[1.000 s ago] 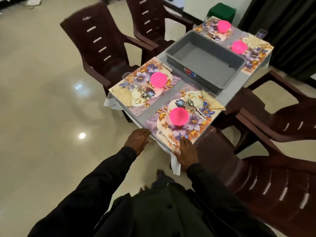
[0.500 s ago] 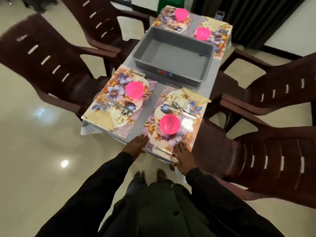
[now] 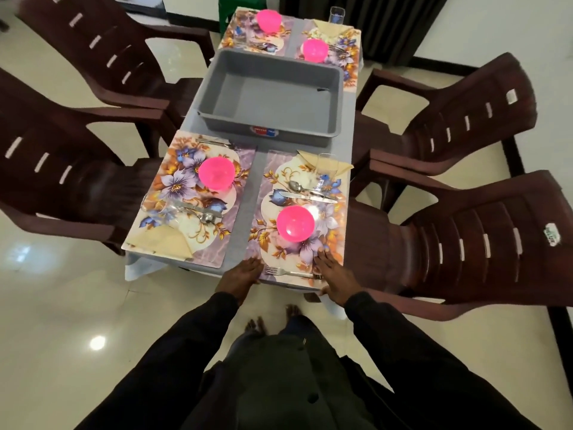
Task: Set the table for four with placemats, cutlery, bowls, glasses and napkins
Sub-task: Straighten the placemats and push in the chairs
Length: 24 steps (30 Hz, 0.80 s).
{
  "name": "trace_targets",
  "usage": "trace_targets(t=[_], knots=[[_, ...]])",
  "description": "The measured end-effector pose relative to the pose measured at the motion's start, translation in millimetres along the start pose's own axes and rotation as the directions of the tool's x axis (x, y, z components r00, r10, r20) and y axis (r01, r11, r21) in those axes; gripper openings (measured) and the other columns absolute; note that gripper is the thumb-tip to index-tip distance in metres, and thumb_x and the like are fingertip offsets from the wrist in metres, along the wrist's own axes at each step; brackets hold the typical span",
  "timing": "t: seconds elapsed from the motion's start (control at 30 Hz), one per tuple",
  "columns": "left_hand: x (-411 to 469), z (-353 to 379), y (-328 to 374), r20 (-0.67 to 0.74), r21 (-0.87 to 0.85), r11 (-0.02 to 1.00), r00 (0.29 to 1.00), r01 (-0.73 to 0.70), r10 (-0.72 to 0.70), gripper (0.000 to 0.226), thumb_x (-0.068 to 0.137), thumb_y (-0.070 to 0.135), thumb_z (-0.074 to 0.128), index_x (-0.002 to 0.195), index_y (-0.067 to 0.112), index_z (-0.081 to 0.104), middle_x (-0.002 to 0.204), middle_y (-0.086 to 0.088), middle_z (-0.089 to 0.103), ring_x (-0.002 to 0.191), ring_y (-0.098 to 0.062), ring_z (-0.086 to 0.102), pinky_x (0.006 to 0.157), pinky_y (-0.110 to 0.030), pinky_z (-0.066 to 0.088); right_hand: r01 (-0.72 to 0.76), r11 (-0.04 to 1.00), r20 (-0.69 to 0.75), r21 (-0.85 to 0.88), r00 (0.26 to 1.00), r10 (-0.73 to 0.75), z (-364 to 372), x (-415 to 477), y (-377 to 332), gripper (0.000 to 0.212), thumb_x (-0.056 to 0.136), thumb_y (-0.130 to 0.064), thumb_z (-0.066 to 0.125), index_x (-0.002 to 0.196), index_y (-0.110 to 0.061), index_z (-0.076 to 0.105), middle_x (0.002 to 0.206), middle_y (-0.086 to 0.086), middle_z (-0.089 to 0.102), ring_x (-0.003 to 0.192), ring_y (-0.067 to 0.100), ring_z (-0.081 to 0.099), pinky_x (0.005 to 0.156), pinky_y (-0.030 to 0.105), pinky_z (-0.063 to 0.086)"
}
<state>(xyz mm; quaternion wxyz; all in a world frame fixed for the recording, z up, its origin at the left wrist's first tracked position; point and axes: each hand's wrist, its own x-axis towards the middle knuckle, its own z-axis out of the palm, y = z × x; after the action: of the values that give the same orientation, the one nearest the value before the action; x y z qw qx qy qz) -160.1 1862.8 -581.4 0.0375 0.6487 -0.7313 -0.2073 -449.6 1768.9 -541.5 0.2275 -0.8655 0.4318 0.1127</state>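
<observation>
A narrow grey table [image 3: 245, 193] carries floral placemats, each with a pink bowl. On the near right placemat [image 3: 273, 181] lie a pink bowl [image 3: 295, 223], a spoon and knife [image 3: 305, 193], a glass [image 3: 326, 169], a beige napkin [image 3: 310, 158] and a fork [image 3: 288, 272] along the near edge. My left hand [image 3: 243, 274] rests flat on that mat's near left corner. My right hand [image 3: 333, 276] rests flat on its near right corner. The near left placemat [image 3: 186, 169] holds a pink bowl [image 3: 216, 173], cutlery, a fork and a napkin [image 3: 162, 243]. Two far settings have pink bowls [image 3: 268, 21] [image 3: 315, 50].
An empty grey tub [image 3: 269, 94] fills the middle of the table. Dark brown plastic chairs stand on both sides, two on the left [image 3: 55, 169] and two on the right [image 3: 471, 231]. A green bin [image 3: 242, 7] sits beyond the far end. My bare feet stand on the glossy floor.
My viewpoint has swung round to face the table's short end squarely. Both hands have stayed at the near placemat's front edge, now spread wider at its two corners.
</observation>
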Motion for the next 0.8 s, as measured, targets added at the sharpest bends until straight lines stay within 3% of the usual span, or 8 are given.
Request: trace_targets(t=[0.17, 0.23, 0.3, 0.43, 0.8], knots=[[1.8, -5.1, 2.2, 0.0, 0.053, 0.999, 1.0, -0.004, 0.004, 0.072, 0.052, 0.009, 0.101, 0.12, 0.017, 0.075, 0.126, -0.007, 0.072, 0.115, -0.024, 0.07, 0.091, -0.039, 0.058, -0.006, 1.0, 0.015, 0.01, 1.0, 0.006, -0.8, -0.6, 0.6, 0.103, 0.086, -0.017, 0.079, 0.161, -0.007, 0.009, 0.169, 0.011, 0.002, 0.157, 0.029, -0.003, 0.121, 0.033, 0.025], [3.1, -8.4, 5.1, -0.009, 0.022, 1.0, 1.0, 0.008, -0.008, 0.059, 0.067, 0.013, 0.095, 0.121, 0.02, 0.072, 0.128, -0.006, 0.071, 0.116, -0.024, 0.069, 0.093, -0.038, 0.059, -0.007, 1.0, -0.004, 0.027, 1.0, 0.007, -1.7, -1.6, 0.8, 0.105, 0.084, -0.015, 0.081, 0.162, -0.008, 0.01, 0.169, 0.009, 0.004, 0.157, 0.027, -0.003, 0.121, 0.033, 0.026], [5.9, -11.4, 5.6, -0.012, 0.016, 1.0, 1.0, 0.012, -0.011, 0.04, 0.078, 0.019, 0.088, 0.112, 0.026, 0.068, 0.119, 0.0, 0.071, 0.105, -0.018, 0.07, 0.087, -0.032, 0.061, -0.022, 0.997, -0.023, 0.072, 0.999, 0.024, -1.6, -2.5, 0.7, 0.108, 0.079, -0.011, 0.084, 0.161, -0.008, 0.014, 0.169, 0.009, 0.008, 0.157, 0.026, -0.002, 0.122, 0.036, 0.028], [10.0, -19.6, 1.8, -0.035, 0.001, 1.0, 0.999, -0.009, 0.009, 0.025, 0.087, 0.023, 0.079, 0.106, 0.028, 0.064, 0.112, 0.006, 0.069, 0.095, -0.012, 0.068, 0.085, -0.029, 0.06, -0.026, 0.997, -0.068, 0.076, 0.997, 0.032, 2.8, -3.2, -7.1, 0.106, 0.078, -0.008, 0.085, 0.159, -0.001, 0.016, 0.168, 0.015, 0.009, 0.156, 0.032, 0.001, 0.127, 0.038, 0.017], [12.0, -17.1, -0.2, -0.061, 0.041, 0.999, 0.998, -0.01, 0.012, 0.031, 0.084, 0.021, 0.083, 0.111, 0.024, 0.068, 0.121, 0.001, 0.071, 0.109, -0.021, 0.07, 0.096, -0.043, 0.056, -0.054, 0.991, -0.14, 0.119, 0.988, 0.07, 12.2, -1.4, -2.9, 0.098, 0.084, -0.001, 0.076, 0.16, -0.005, 0.015, 0.169, 0.012, 0.009, 0.157, 0.027, 0.001, 0.126, 0.032, 0.013]])
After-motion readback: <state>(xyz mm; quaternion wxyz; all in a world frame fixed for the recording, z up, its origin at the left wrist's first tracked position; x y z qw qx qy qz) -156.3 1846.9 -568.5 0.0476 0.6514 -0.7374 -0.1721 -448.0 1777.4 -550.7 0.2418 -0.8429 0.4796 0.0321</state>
